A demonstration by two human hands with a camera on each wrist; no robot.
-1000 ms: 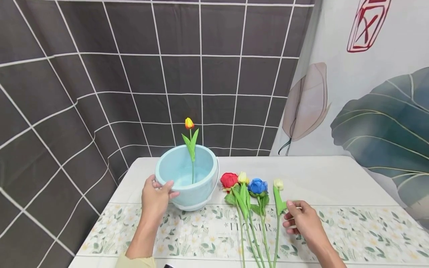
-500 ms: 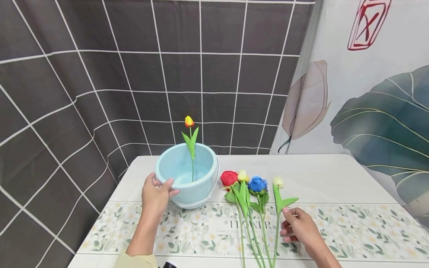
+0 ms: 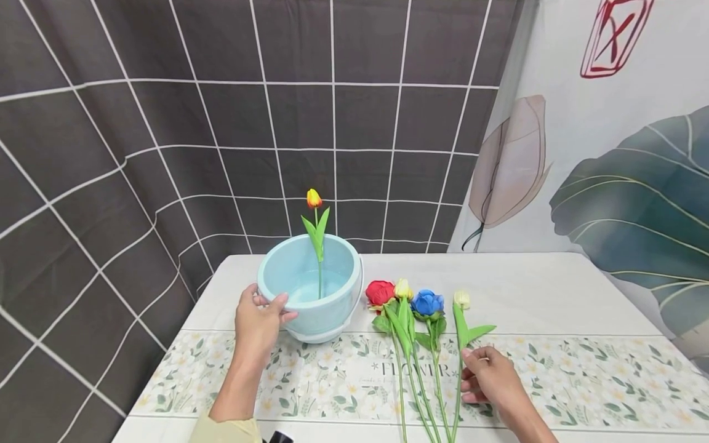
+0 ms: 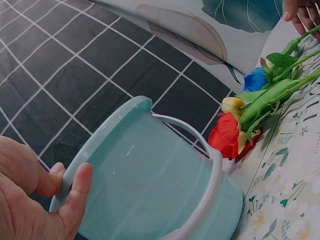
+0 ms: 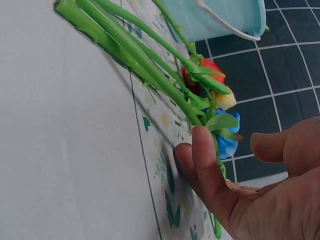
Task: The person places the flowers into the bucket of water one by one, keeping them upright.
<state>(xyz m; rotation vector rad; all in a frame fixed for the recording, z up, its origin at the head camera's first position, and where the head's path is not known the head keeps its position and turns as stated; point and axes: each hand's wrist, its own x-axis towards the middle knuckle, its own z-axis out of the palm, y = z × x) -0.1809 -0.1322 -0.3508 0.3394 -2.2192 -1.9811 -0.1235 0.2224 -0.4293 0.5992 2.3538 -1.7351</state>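
Observation:
My left hand (image 3: pixel 257 326) grips the near-left rim of a light blue bucket (image 3: pixel 327 317), thumb and fingers on either side of the wall in the left wrist view. A red-and-yellow tulip (image 3: pixel 314 198) stands upright inside it. My right hand (image 3: pixel 490 378) is beside the stem of a pale tulip (image 3: pixel 462 300), fingertips right at the stem. In the right wrist view its thumb is apart from the loosely bent fingers (image 5: pixel 205 160). Left of that tulip lie a blue flower (image 3: pixel 428 302), a yellow tulip (image 3: pixel 402 289) and a red flower (image 3: pixel 380 293), their stems converging toward the front.
A white table (image 3: pixel 520 283) carries a floral-printed band (image 3: pixel 604 381) with lettering. Behind it hangs a dark gridded curtain (image 3: pixel 299 117), with a leaf-patterned cloth (image 3: pixel 626 184) at the right. A small black object (image 3: pixel 280 437) shows at the bottom edge.
My right hand has moved slightly left and down, from the pale tulip's side leaf to its stem. The left hand stays on the bucket rim; the flowers lie as before.

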